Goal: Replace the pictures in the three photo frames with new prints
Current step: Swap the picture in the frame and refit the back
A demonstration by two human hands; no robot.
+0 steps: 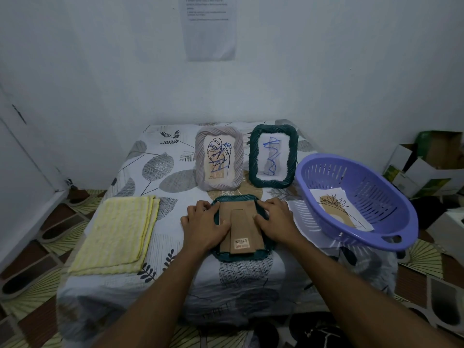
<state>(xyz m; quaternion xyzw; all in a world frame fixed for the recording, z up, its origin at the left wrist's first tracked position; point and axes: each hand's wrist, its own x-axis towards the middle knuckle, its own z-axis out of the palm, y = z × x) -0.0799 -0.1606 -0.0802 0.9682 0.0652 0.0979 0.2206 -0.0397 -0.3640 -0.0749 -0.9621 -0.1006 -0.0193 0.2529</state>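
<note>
Leaf-print tabletop carries a folded yellow towel at left. Centre, the left hand grips the face-down green frame by one side, the right hand by the other — fingers curled. A purple basket at right holds a print.

— Arms?
— Both forearms reach forward over the front edge of the table.
— Hands?
— Left hand and right hand grip the face-down frame by its sides, fingers bent, thumbs pressing its back.

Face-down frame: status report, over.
Left hand and right hand grip face-down frame, cardboard backing on. Grey frame, green frame upright behind. Print in purple basket.
</note>
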